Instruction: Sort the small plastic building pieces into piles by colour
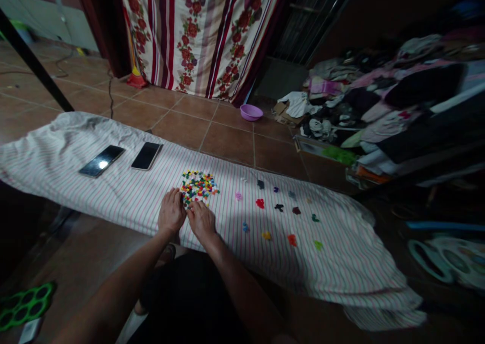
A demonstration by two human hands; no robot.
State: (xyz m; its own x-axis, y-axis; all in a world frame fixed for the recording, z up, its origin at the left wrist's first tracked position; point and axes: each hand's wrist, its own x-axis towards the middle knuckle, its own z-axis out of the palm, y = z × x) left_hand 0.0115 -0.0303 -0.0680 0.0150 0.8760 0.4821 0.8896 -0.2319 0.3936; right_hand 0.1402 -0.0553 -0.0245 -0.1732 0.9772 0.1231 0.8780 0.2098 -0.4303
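Note:
A heap of small colourful pieces, like beads (199,185), lies on a striped cloth (227,263). At its near left edge my left hand (172,211) rests with the fingers bent down and held together. My right hand (202,219) is just beside it, touching the near edge of the heap, its fingers curled towards the left hand. Both hands look closed; whatever is at the fingertips is too small and hidden to make out. To the right are little single-colour groups, among them a red cluster (259,203), a yellow cluster (266,236), an orange cluster (291,240) and a lime green cluster (318,245).
Two phones (146,156) lie on the cloth to the left. Beyond the cloth, a purple basin (251,112) stands on the tiled floor before a flowered curtain (204,36). Piled clothes (364,91) fill the right side. A green tray with round holes (28,303) is at lower left.

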